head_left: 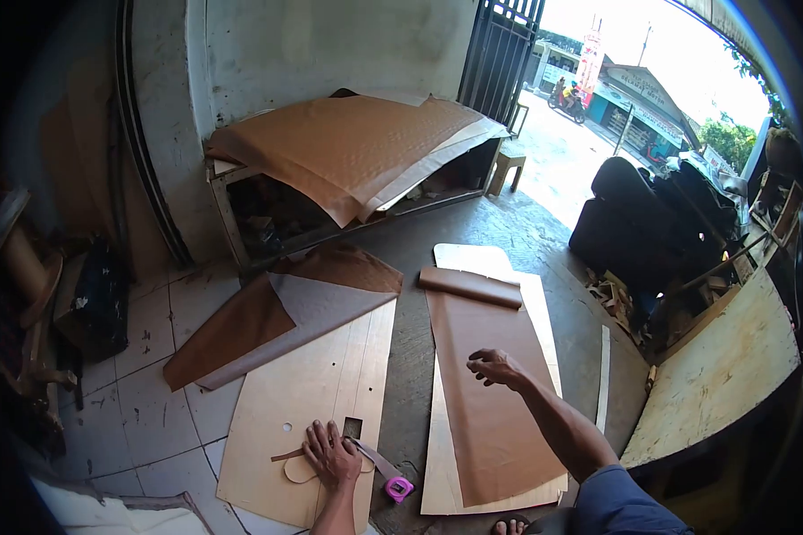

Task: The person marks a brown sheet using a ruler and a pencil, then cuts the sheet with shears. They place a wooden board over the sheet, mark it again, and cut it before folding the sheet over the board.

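My left hand (333, 455) lies flat with fingers spread on a pale plywood board (317, 392), beside a small square cutout. A grey blade-like piece (375, 456) and a thin brown strip (287, 456) lie by it; part of what is under the palm is hidden. A pink tape measure (399, 488) rests just right of the board. Above a second board (442, 473), my right hand (497, 367) hangs over a brown leather-like sheet (491, 419), fingers loosely bent and apart, nothing seen in them. The sheet's far end is rolled up (471, 287).
A folded brown sheet (232, 334) covers the left board's far end. More brown sheeting (330, 147) drapes over a low bench by the wall. Dark seats (629, 218) and a curved panel (718, 366) stand on the right. A stool (509, 165) is near the doorway.
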A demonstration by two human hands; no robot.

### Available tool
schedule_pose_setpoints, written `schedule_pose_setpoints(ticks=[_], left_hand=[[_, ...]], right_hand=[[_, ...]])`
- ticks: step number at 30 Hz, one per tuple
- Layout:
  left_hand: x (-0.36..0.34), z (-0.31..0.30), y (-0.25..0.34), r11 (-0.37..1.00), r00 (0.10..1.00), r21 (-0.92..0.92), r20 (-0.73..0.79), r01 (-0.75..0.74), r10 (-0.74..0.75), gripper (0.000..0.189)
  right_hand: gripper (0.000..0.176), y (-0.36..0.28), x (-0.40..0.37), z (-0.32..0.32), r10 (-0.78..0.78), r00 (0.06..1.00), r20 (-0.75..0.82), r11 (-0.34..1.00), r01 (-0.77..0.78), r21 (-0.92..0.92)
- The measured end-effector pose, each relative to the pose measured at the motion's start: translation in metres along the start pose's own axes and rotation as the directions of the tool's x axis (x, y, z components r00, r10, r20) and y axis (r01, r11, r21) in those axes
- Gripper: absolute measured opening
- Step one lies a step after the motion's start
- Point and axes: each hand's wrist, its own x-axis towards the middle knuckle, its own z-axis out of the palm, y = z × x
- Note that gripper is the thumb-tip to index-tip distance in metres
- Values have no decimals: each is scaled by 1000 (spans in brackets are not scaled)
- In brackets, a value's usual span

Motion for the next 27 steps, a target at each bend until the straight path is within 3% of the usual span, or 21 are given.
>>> schedule_pose_setpoints(ticks=[3,6,8,10,12,14,15,17,22,24,26,27], left_hand=[[-2,4,0,1000,1000,-25,14,5,-5,56],[-2,5,4,1000,997,8,76,-5,4,60],[-7,-5,27,1000,998,10,68,-8,8,58],[-31,-15,69,963,992,-253,66,-89,109,54],[-65,-7,110,912,957,-376,163,-163,238,55],[-96,17,138,776,872,-616,298,-135,388,60],[-104,15,151,782,879,-609,294,-131,376,60],[-114,4,175,854,770,-485,467,-187,434,63],[-108,18,177,908,805,-418,527,-34,273,68],[-102,21,172,916,800,-398,536,-43,270,68],[-100,26,170,920,790,-383,535,-89,299,68],[-102,18,175,938,779,-331,559,-105,284,69]], right_hand=[[66,164,-53,-24,274,911,-310,927,-336,-167],[78,267,-112,-28,455,681,-574,795,-601,-82],[79,293,-136,-23,470,676,-567,808,-589,-32],[80,313,-149,-19,480,692,-540,819,-573,-7],[76,311,-147,-10,416,706,-573,829,-554,-82],[73,306,-148,-6,409,711,-571,847,-529,-52],[70,304,-148,-9,401,698,-594,857,-514,-26],[70,301,-149,-20,408,711,-573,862,-507,-15],[63,306,-162,-24,417,759,-500,861,-507,-52],[58,315,-171,-8,311,740,-597,895,-439,-78],[51,308,-174,10,300,701,-647,894,-443,-65],[53,303,-175,10,412,778,-474,895,-442,52]])
